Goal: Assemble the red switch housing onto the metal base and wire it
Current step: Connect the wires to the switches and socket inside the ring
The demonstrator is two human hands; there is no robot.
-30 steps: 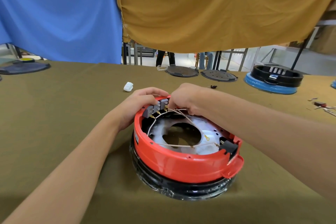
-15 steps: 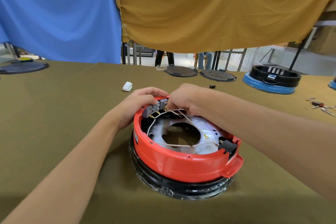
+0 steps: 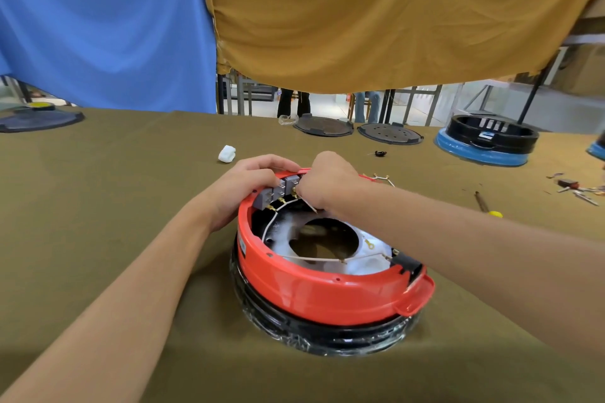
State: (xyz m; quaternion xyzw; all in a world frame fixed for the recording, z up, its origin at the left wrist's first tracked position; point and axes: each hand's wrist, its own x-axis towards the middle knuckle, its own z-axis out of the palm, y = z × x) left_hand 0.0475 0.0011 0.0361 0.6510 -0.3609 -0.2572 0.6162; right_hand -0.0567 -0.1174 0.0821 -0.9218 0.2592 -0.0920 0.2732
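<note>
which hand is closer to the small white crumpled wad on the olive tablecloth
Left. The left hand grips the red housing's far rim just below-right of the white wad; the right hand works farther right, at the wires.

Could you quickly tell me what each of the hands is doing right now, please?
Left hand: closed, gripping the red housing rim beside the grey switches.
Right hand: closed, pinching a wire.

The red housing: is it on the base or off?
On: the red housing sits atop the black base, both hands at its far rim.
</note>
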